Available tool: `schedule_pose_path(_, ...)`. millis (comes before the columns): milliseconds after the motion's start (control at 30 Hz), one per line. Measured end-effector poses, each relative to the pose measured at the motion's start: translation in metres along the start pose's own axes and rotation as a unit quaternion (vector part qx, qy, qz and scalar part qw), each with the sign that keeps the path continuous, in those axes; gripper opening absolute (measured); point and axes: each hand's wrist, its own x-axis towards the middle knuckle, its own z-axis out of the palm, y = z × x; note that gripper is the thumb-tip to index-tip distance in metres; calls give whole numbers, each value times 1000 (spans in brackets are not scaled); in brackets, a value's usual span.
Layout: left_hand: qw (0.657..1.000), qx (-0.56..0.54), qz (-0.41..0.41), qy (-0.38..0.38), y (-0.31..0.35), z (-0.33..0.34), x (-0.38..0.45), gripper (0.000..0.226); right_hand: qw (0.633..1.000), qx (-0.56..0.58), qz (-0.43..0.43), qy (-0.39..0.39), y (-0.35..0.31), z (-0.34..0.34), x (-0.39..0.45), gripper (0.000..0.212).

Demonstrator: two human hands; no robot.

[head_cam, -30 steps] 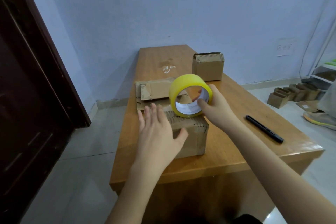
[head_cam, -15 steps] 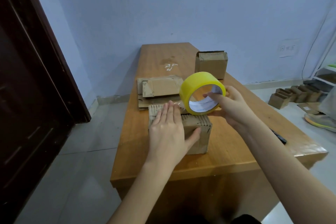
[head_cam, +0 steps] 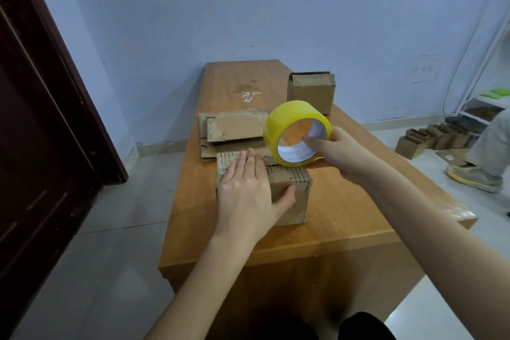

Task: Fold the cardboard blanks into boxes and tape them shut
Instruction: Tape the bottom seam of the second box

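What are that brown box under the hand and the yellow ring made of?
The box looks like plain matte corrugated cardboard: wavy fluting shows along its top edges. The yellow ring seems to be glossy, translucent plastic packing tape wound on a white core, probably card.

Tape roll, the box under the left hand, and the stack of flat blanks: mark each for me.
tape roll (head_cam: 287, 119): head view, yellow outer band at the top.
box (head_cam: 299, 190): head view, near right corner.
flat blanks (head_cam: 240, 125): head view, top blank's face.

Both forearms are bare with no sleeves, and dark trousers (head_cam: 325, 327) cover the knees.
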Motion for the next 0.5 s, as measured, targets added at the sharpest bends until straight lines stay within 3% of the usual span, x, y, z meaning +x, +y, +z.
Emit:
schedule_pose_path(67, 1000, 5, 14, -1, -3, 1, 0, 80, 1000, 9, -1, -5, -2, -4, 1, 20)
schedule_pose_path(200, 1000, 15, 19, -11, -6, 1, 1, 84, 984, 170, 38, 21, 6, -14, -3, 20)
schedule_pose_path(300, 1000, 7, 24, -12, -8, 3, 1, 84, 982, 178, 35, 45, 14, -16, -5, 13)
schedule_pose_path(433, 1000, 3, 9, -16, -5, -1, 1, 87, 977, 203, 40, 52, 25, -6, -7, 26)
schedule_pose_path(500, 1000, 4, 4, -6, -4, -1, 0, 89, 976, 206, 53, 39, 29, 0, -7, 23)
